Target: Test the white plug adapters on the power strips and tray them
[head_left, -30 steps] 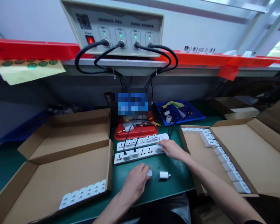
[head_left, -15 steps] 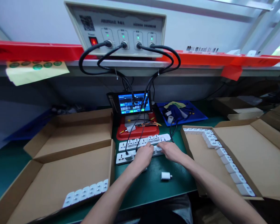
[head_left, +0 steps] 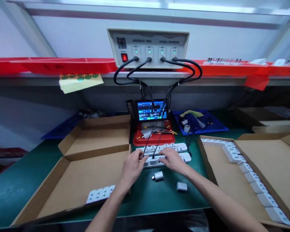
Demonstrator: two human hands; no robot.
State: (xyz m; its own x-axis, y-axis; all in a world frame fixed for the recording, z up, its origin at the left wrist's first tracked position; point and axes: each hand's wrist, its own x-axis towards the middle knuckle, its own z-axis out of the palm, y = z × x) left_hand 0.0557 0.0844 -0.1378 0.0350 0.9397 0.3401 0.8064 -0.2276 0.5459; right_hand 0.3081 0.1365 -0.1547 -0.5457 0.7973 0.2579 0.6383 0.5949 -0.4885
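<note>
Two white power strips lie side by side, a rear power strip and a front power strip. A white charger sits in the front strip, with a black cable plug in its top. My left hand is at that strip's left end, fingertips closed round the lower end of another thin black cable. Fingers slightly apart, my right hand reaches over the strip's middle, just right of the plugged charger. Two loose white chargers, a nearer charger and a pronged charger, lie in front.
An open carton on the left and another carton on the right hold rows of white chargers. Behind the strips are a red tray, a lit screen and a blue tray. A cabled tester stands on the shelf.
The camera view has shifted left. My hands have moved apart, the left to the strip's left end. The pronged charger, mostly hidden before, now shows in front of the strip.
</note>
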